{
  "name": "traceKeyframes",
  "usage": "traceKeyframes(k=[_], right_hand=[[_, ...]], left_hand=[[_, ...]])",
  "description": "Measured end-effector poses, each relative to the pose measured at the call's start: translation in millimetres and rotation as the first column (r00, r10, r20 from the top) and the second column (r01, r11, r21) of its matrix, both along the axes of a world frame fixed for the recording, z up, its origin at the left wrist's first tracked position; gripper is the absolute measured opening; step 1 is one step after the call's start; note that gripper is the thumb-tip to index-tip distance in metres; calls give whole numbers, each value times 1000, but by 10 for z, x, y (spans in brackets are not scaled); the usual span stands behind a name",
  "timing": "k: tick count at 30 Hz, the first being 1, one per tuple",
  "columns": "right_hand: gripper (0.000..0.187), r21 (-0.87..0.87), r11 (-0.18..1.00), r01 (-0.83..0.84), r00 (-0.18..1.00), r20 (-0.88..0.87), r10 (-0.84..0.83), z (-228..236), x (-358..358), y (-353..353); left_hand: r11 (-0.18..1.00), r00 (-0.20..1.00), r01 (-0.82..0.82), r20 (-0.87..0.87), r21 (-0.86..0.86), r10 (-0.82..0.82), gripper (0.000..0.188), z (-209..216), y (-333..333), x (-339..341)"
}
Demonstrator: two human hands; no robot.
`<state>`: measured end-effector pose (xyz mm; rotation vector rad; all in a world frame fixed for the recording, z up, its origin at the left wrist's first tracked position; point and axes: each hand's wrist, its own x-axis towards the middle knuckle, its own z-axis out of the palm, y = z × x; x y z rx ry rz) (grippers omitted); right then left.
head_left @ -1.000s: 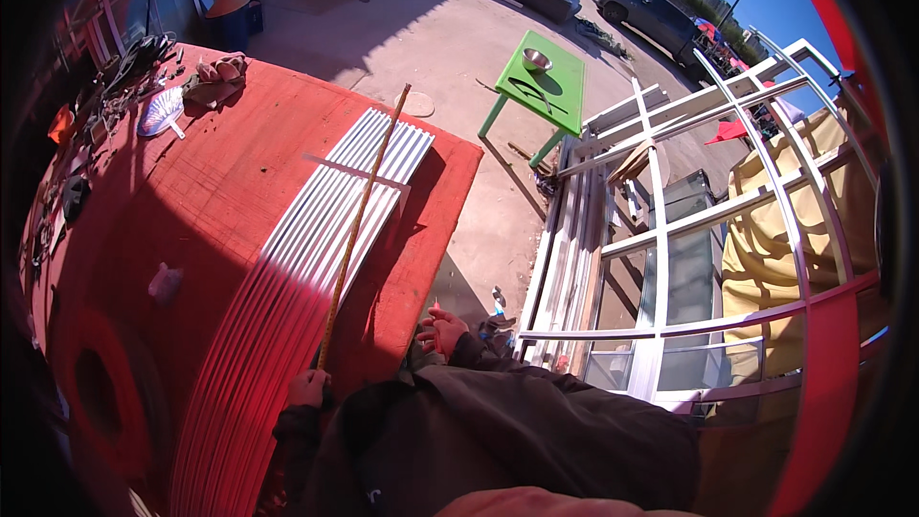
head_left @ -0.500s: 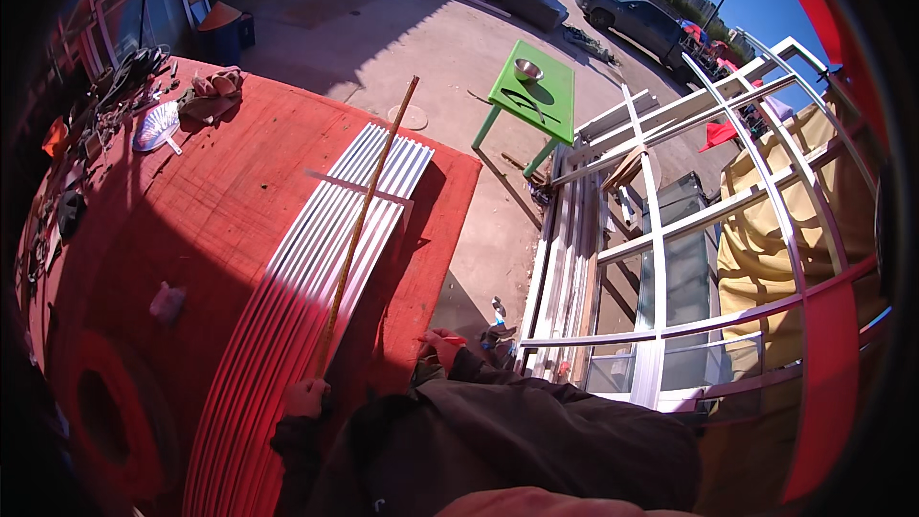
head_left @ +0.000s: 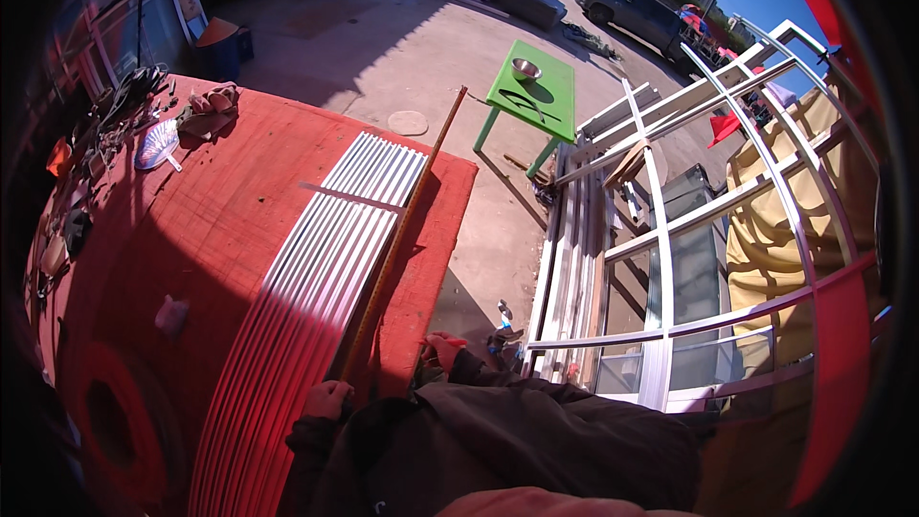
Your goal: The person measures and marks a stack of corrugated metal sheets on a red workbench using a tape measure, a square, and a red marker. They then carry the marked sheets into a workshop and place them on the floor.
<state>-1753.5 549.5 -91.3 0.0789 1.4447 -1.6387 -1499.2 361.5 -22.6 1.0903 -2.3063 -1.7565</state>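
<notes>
My left hand [head_left: 328, 399] is closed around the near end of a long thin brown stick [head_left: 414, 201]. The stick slants away along the right side of a row of white slatted profiles [head_left: 330, 254], and its far tip extends beyond the far edge of the red tabletop [head_left: 230, 172]. The profiles lie side by side on that top, and a narrow dark band [head_left: 352, 197] crosses them near their far end. My right hand [head_left: 442, 348] is low at the table's right edge, tinted red by the light; its fingers are too unclear to read.
Right of the table, a white frame [head_left: 661, 273] stands beside stacked long profiles [head_left: 571, 268]. A green table [head_left: 550, 86] with a metal bowl [head_left: 526, 70] is beyond. On the red top are a hand fan [head_left: 158, 146], a ring-shaped roll [head_left: 124, 421] and clutter along the left side.
The stick has shifted right, from lying across the slatted profiles to along their right side. My left hand has moved slightly right with it. My right hand has barely moved.
</notes>
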Motion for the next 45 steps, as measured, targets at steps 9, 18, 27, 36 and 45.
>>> traceKeyframes(k=[9,18,27,36,45], right_hand=[[33,-66,996,-51,999,-13,50,-189,-17,133],[31,-104,994,-26,1000,10,27,-244,47,169],[16,-31,1000,0,1000,-8,0,-175,99,124],[17,-11,999,31,998,55,-30,-32,113,134],[20,-8,1000,-16,1000,0,16,-125,128,167]], left_hand=[[987,993,118,40,-106,-115,34,-83,61,-101],[989,987,134,102,-66,-127,30,158,117,-143],[994,991,109,83,-20,-107,31,138,136,-89],[992,990,126,68,-33,-123,31,209,157,-69],[994,993,110,54,-29,-108,31,90,189,-38]])
